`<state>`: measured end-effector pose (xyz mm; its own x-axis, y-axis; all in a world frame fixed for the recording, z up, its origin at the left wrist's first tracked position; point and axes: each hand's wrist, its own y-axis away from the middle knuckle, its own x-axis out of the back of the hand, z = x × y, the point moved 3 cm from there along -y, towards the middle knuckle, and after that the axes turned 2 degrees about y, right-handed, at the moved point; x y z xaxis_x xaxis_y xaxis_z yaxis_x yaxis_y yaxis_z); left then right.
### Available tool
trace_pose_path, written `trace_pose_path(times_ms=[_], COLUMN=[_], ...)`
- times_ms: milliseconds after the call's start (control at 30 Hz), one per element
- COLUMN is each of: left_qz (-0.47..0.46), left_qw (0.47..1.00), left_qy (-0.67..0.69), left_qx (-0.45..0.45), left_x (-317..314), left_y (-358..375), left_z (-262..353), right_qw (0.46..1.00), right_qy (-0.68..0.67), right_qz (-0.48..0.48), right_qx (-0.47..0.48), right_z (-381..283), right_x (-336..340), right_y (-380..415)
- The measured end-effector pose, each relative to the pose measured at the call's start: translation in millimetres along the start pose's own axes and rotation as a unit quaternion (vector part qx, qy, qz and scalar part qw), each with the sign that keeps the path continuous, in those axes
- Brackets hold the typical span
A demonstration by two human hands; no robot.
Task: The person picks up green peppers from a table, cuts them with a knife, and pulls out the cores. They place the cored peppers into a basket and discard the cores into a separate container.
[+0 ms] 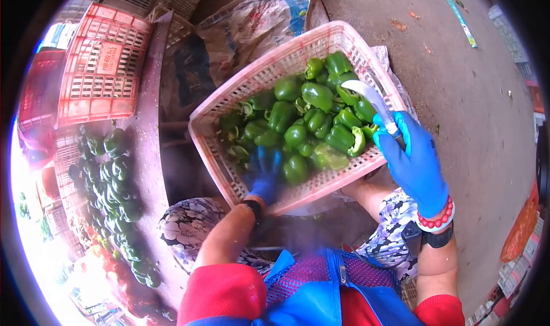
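A pink plastic crate (260, 77) full of green bell peppers (317, 95) stands in front of my knees. My left hand (264, 174), in a blue glove, reaches down into its near left part with the fingers spread over the peppers. That hand is slightly blurred, and no pepper is visibly gripped in it. Above the crate's right rim, my right hand (413, 163), also gloved in blue, is closed round the handle of a curved knife (366, 94). The blade points up and left over the peppers. Some peppers near the right rim look cut or broken, with pale flesh showing.
At the left, more green peppers (117, 177) lie in a long heap beside a ledge (150, 120). Pink crates (103, 68) are stacked beyond them. A printed sack (246, 36) lies behind my crate. On the floor at right is a green-white strip (462, 22).
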<state>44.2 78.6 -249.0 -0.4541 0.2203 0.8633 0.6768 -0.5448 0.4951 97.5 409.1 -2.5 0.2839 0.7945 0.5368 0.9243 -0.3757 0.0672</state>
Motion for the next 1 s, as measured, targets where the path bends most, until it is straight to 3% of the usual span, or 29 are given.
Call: trace_pose_path(times_ms=[100, 200, 267, 367, 467, 533, 567, 600, 667, 700, 733, 800, 900, 1000], left_qz=[0.062, 0.104, -0.045, 0.042, 0.235, 0.425, 0.494, 0.512, 0.398, 0.347, 0.352, 0.420, 0.442, 0.489], left_qw=[0.998, 0.992, 0.990, 0.985, 0.948, 0.878, 0.843, 0.828, 0.806, 0.808, 0.816, 0.828, 0.802, 0.660], left_qy=[0.017, -0.029, 0.096, 0.142, 0.211, 0.218, 0.156, 0.063, 0.007, -0.044, -0.059, 0.095, 0.163, 0.444], left_qx=[-0.004, -0.066, -0.089, -0.087, -0.040, 0.027, 0.144, 0.221, 0.439, 0.475, 0.455, 0.359, 0.368, 0.358], left_x=[-5.6, -2.5, 44.6, 132.4, 246.2, 254.5, 278.0, 272.9, 243.9, 225.5, 192.3, 165.8, 163.7, 147.3], left_y=[3.6, 9.6, 17.8, 44.9, 108.3, 149.5, 187.7, 209.2, 252.4, 267.2, 273.8, 275.7, 271.4, 282.5], left_z=[-0.5, -9.0, -22.6, -33.1, -71.0, -137.9, -154.9, -202.4, -278.4, -300.7, -336.9, -366.3, -382.5, -416.7], right_qw=[0.995, 0.999, 0.992, 0.967, 0.928, 0.882, 0.847, 0.825, 0.775, 0.760, 0.771, 0.788, 0.816, 0.852], right_qy=[0.088, -0.009, -0.093, -0.199, -0.321, -0.423, -0.495, -0.532, -0.600, -0.615, -0.596, -0.557, -0.506, -0.441], right_qz=[-0.017, -0.024, -0.065, -0.096, -0.072, -0.075, -0.059, -0.065, -0.074, -0.087, -0.103, -0.137, -0.173, -0.209], right_qx=[0.038, 0.032, -0.052, -0.123, -0.177, -0.191, -0.184, -0.182, -0.184, -0.190, -0.201, -0.222, -0.221, -0.190], right_z=[-5.7, -20.6, -21.1, -27.7, -32.3, -23.9, -35.8, -45.0, -57.7, -62.3, -72.4, -86.6, -84.6, -107.6], right_x=[-1.8, -9.2, -13.2, -23.0, -23.0, -28.5, -34.9, -42.3, -56.3, -68.3, -80.3, -107.5, -147.4, -165.1], right_y=[-3.7, -3.4, -2.4, -11.3, -24.1, -30.3, -30.6, -32.8, -38.8, -40.3, -39.2, -32.7, -34.5, -25.4])
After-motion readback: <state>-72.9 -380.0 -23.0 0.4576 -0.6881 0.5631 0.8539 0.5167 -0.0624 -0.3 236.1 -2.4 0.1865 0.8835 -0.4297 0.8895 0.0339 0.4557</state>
